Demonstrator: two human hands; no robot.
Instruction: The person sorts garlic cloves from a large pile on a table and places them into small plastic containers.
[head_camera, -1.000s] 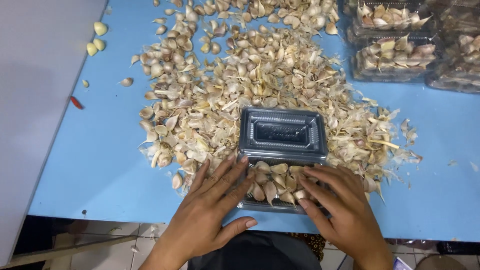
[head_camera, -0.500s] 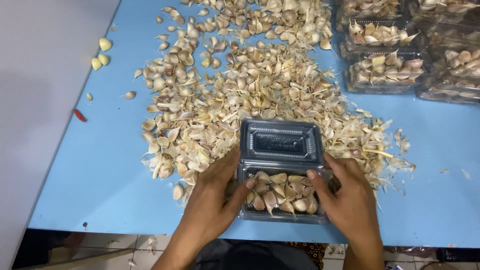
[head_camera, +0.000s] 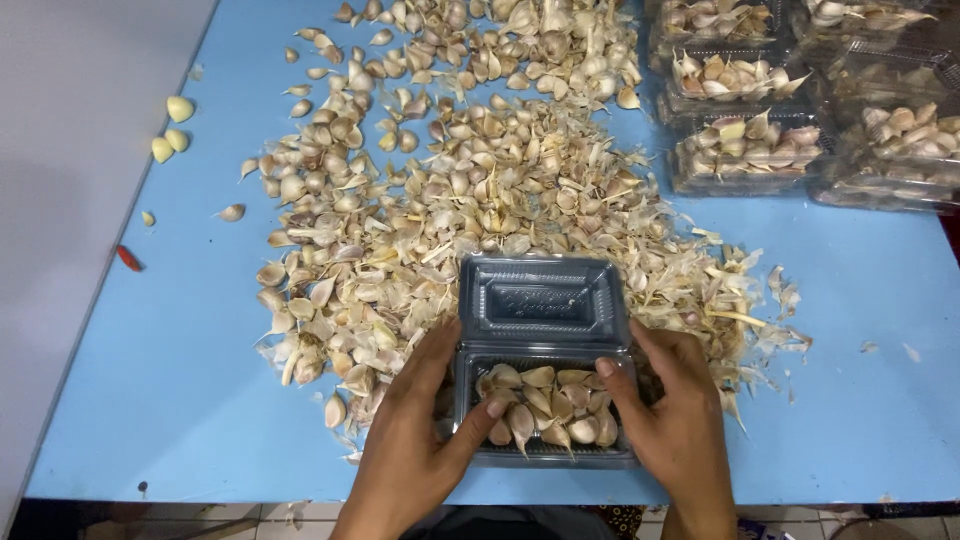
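garlic tray (head_camera: 545, 455) now closer, hands (head_camera: 425, 440) alongside

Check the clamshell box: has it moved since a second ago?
Cannot tell: the clamshell box keeps its place against the garlic pile; only the view shifted.
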